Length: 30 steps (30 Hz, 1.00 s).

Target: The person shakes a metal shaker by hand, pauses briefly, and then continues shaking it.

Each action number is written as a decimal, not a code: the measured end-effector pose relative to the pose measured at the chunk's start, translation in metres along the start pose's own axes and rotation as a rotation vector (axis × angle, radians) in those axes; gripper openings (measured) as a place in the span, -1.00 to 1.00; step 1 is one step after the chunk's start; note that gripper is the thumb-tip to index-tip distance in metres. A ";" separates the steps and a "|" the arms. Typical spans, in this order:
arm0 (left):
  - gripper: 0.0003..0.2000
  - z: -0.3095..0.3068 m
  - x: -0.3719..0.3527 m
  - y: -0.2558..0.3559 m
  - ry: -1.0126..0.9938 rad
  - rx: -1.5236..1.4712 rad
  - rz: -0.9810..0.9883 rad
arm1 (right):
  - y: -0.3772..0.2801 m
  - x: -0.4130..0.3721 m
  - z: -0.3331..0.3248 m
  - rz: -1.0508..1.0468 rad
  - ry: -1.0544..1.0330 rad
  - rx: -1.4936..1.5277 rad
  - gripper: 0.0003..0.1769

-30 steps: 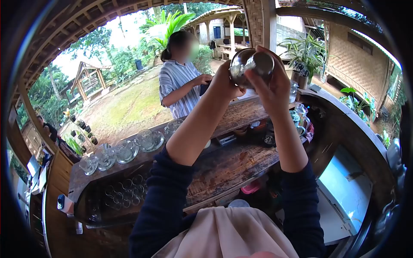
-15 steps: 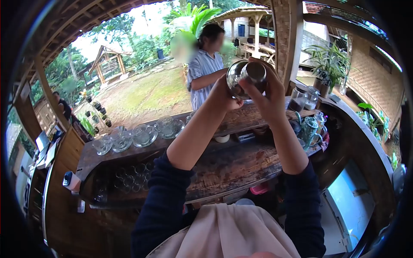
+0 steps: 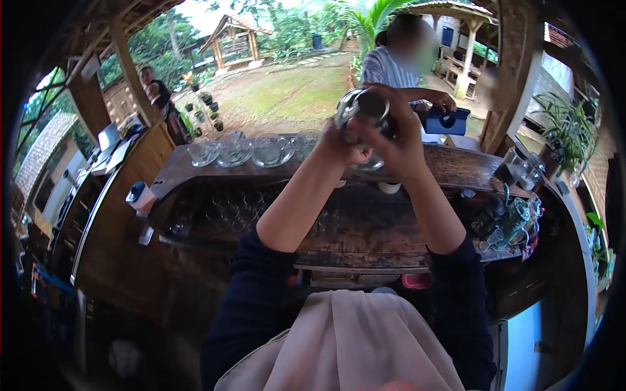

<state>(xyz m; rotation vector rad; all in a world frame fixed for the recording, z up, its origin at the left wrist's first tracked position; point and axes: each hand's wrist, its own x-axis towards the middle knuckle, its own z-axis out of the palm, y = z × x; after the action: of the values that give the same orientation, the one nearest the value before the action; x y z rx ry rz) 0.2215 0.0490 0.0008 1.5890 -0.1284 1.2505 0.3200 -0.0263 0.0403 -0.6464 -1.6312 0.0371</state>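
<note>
Here, I hold the glass [image 3: 360,107] raised in both hands, high above the tabletop [image 3: 456,166].
My left hand [image 3: 339,146] grips its near side and my right hand [image 3: 399,143] wraps the other. I judge I'm inspecting it; setting it down on the tabletop calls for a slow, level descent.

left hand [image 3: 340,148]: raised out front, fingers curled tight in a grip
right hand [image 3: 399,140]: raised, fingers wrapped over the top, touching the left hand
left forearm [image 3: 297,202]: bare, angled up and inward
right forearm [image 3: 430,208]: bare, angled up and inward
sleeves [image 3: 251,306]: dark navy, pushed up near the elbows
</note>
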 end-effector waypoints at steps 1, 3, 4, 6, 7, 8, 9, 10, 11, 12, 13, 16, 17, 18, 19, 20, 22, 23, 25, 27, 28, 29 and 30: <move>-0.62 -0.004 -0.007 0.005 0.007 -0.317 -0.141 | -0.005 -0.003 0.003 -0.006 -0.011 0.015 -0.45; -0.63 -0.014 -0.014 0.021 -0.015 -0.938 -0.399 | -0.029 -0.012 0.002 -0.281 -0.041 -0.056 -0.58; -0.64 -0.017 -0.020 0.028 -0.026 -1.252 -0.532 | -0.052 -0.019 -0.001 -0.498 -0.154 -0.226 -0.63; -0.53 0.023 -0.039 0.084 0.168 -0.854 -0.289 | -0.089 -0.038 -0.001 -0.901 -0.239 -0.270 -0.73; -0.48 0.033 -0.054 0.092 0.058 -0.715 -0.025 | -0.096 -0.042 0.006 -1.094 -0.205 -0.139 -0.77; -0.49 0.039 -0.064 0.077 -0.029 -0.782 0.255 | -0.089 -0.043 0.018 -1.101 -0.203 -0.120 -0.77; -0.49 0.025 -0.066 0.071 -0.016 -0.766 0.259 | -0.075 -0.046 0.034 -1.242 -0.015 -0.006 -0.80; -0.48 0.007 -0.064 0.066 -0.011 -0.590 0.163 | -0.067 -0.049 0.044 -1.361 0.182 0.111 -0.82; -0.46 -0.012 -0.066 0.061 -0.001 -0.419 0.059 | -0.069 -0.047 0.024 -1.042 -0.148 0.061 -0.81; -0.47 -0.029 -0.069 0.054 0.277 -0.571 -0.173 | -0.064 -0.042 0.019 -0.765 -0.303 -0.374 -0.70; -0.55 -0.047 -0.067 0.043 0.344 -1.069 -0.427 | -0.034 -0.015 0.033 -0.703 -0.266 -0.013 -0.60; -0.68 -0.055 -0.066 0.025 0.844 -0.886 -0.391 | -0.017 -0.014 0.069 -0.062 -0.095 0.207 -0.50; -0.68 -0.060 -0.069 0.026 0.838 -0.876 -0.372 | -0.023 -0.010 0.066 -0.093 -0.066 0.180 -0.47; -0.67 -0.066 -0.075 0.027 0.689 -0.922 -0.334 | -0.036 -0.008 0.060 -0.300 -0.126 0.168 -0.55; -0.66 -0.069 -0.086 0.031 0.549 -0.968 -0.301 | -0.054 -0.013 0.052 -0.496 -0.191 0.154 -0.62; -0.63 -0.036 -0.083 0.095 0.331 -1.236 -0.507 | -0.077 -0.021 0.045 -0.641 -0.191 0.101 -0.66; -0.53 -0.003 -0.096 0.107 0.134 -1.038 -0.177 | -0.099 -0.042 0.046 -0.951 -0.123 0.113 -0.71; -0.42 0.005 -0.098 0.105 -0.074 -0.809 0.126 | -0.101 -0.049 0.049 -1.120 -0.047 0.176 -0.73; -0.33 -0.012 -0.098 0.090 -0.056 -0.496 0.274 | -0.085 -0.048 0.050 -0.962 -0.181 0.207 -0.73; -0.44 -0.030 -0.098 0.092 0.431 -0.436 -0.036 | -0.061 -0.047 0.055 -0.634 -0.452 0.234 -0.73; -0.53 -0.054 -0.099 0.081 0.479 -0.804 -0.301 | -0.041 -0.036 0.079 -0.579 -0.244 0.213 -0.70; -0.62 -0.091 -0.106 0.043 0.457 -0.837 -0.050 | -0.024 -0.025 0.104 -0.522 -0.036 0.188 -0.66; -0.64 -0.078 -0.099 0.055 0.718 -0.846 -0.129 | -0.016 -0.024 0.114 -0.235 -0.048 0.276 -0.51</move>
<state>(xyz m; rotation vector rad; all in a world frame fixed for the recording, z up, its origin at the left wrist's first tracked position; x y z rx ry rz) 0.0934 0.0367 -0.0465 0.3839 -0.0759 1.3397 0.2091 -0.0119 0.0039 -0.2424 -1.7009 0.1048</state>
